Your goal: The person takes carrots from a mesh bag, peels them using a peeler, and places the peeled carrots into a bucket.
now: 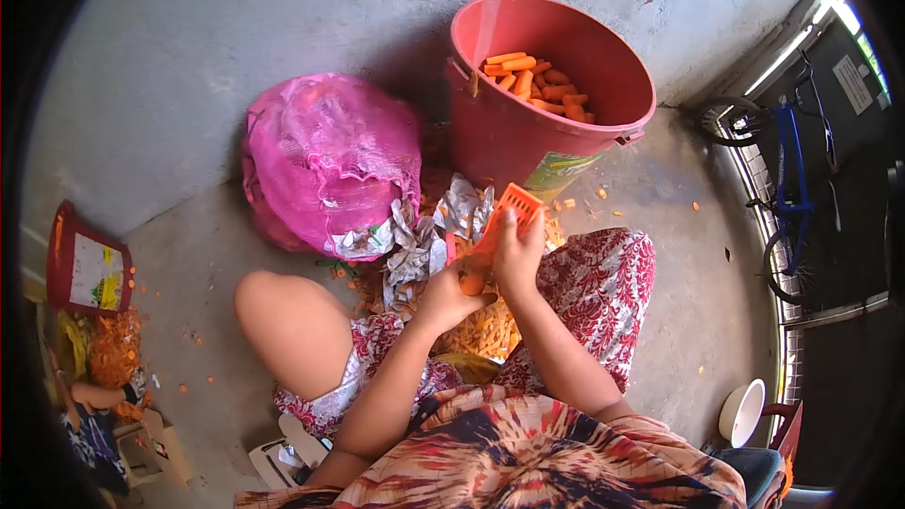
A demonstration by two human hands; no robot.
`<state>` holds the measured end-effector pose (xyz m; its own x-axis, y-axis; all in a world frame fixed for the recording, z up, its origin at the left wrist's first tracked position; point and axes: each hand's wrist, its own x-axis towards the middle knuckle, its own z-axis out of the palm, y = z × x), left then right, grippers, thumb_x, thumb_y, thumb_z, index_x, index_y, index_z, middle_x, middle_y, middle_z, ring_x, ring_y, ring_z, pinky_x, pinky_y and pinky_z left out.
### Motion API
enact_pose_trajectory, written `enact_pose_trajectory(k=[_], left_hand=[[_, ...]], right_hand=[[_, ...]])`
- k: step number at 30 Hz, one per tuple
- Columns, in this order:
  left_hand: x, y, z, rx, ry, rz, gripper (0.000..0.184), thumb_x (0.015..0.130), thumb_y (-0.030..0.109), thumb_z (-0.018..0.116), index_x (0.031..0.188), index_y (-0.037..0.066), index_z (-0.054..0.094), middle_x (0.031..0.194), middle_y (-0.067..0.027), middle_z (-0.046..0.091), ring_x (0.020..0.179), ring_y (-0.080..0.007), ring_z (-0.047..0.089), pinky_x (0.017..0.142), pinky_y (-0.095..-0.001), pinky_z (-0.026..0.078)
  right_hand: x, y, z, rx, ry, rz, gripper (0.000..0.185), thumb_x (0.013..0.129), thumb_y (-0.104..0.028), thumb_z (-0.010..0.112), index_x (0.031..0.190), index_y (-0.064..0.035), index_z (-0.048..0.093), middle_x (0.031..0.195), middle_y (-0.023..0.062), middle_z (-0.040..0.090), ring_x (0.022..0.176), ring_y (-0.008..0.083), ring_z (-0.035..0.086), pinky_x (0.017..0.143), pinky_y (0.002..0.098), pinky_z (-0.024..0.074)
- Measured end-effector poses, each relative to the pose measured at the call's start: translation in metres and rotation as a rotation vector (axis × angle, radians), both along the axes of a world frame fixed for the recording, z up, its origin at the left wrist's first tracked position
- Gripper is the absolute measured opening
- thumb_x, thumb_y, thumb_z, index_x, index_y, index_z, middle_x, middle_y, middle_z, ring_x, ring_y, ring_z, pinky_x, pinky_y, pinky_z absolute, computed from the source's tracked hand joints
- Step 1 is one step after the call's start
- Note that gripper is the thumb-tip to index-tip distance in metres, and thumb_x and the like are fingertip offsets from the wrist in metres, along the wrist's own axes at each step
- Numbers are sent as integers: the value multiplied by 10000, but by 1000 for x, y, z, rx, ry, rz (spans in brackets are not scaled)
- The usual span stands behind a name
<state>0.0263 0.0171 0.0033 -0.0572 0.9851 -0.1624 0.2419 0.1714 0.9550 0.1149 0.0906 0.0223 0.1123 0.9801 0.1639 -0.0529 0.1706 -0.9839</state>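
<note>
My left hand (451, 303) is closed around a carrot (474, 281) that points up and away from me. Just right of it, my right hand (519, 253) grips an orange plastic peeler (518, 203) with a slotted end, held against the carrot's far part. My fingers hide where the two meet. Below both hands, between my legs, lies a heap of carrot peelings (483, 332). Crumpled grey paper (415, 254) spreads beside the heap. Beyond my hands stands a large red bucket (500, 137) with several peeled carrots (524, 81) inside.
A full pink mesh sack (330, 165) leans near the wall. To the left are a small red bucket (90, 264), orange scraps (115, 349) and another person's arm (99, 396). A cardboard box (156, 448) is nearby. On the right are a blue bicycle (787, 170) and a white bowl (743, 412).
</note>
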Motion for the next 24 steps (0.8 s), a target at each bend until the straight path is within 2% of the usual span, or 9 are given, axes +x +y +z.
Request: enact_pose_trajectory(k=[6,8,10,12,16,17,20,21,24], left_hand=[[2,0,-13,100,-31,118,443,604,77,691,1005,15,512,868,-66,597,805,-141,560,727,-277,433],[2,-4,-2,84,42,104,478,589,126,691,1022,28,516,874,-107,603,804,-198,581,718,-299,441],[2,-6,-3,54,48,73,504,582,156,696,1035,29,515,882,-133,605,807,-227,591,716,-307,444],[0,-7,-17,8,-10,21,521,582,165,705,1043,18,510,890,-144,601,813,-227,590,721,-303,440],[-1,-4,-14,-187,-626,-46,416,682,214,679,1016,55,490,754,-33,542,569,-127,505,477,-241,407],[2,-4,-8,-217,-777,-51,330,768,308,597,967,81,464,676,15,457,495,-64,395,389,-192,306],[-2,-2,-11,-323,-1160,41,357,815,426,485,921,86,451,655,16,438,483,-60,371,379,-178,268],[1,-1,-2,-346,-1070,122,428,838,507,363,853,90,459,623,15,429,444,-59,341,365,-172,231],[-3,1,-11,-327,-1092,81,374,868,451,326,887,108,472,599,15,410,438,-67,336,364,-186,239]], right_hand=[[-1,-1,-6,202,-301,-132,184,842,-145,462,918,16,418,797,166,535,694,266,541,618,332,426],[7,22,-7,338,-358,-232,189,839,-141,465,921,23,419,798,172,537,689,276,545,614,340,427],[28,54,-4,290,-389,-412,158,851,-114,454,951,5,427,848,113,523,750,157,525,661,269,435],[50,74,-3,177,-241,-437,169,851,-127,457,957,1,429,846,100,521,740,149,525,647,260,438],[46,62,-5,165,-2,-301,193,845,-115,464,989,10,439,839,103,534,731,162,523,643,272,428],[41,49,-2,154,-41,-254,205,849,-118,464,1016,-3,436,832,75,525,724,133,507,643,259,430],[20,10,23,-37,84,-84,174,852,-125,462,983,-14,436,831,67,515,727,122,497,647,244,425],[16,6,16,-54,90,-58,172,851,-128,464,972,-10,434,831,66,515,725,125,496,649,250,425],[5,-6,2,48,-59,-59,198,842,-141,484,955,12,430,827,82,520,760,150,500,698,278,413]])
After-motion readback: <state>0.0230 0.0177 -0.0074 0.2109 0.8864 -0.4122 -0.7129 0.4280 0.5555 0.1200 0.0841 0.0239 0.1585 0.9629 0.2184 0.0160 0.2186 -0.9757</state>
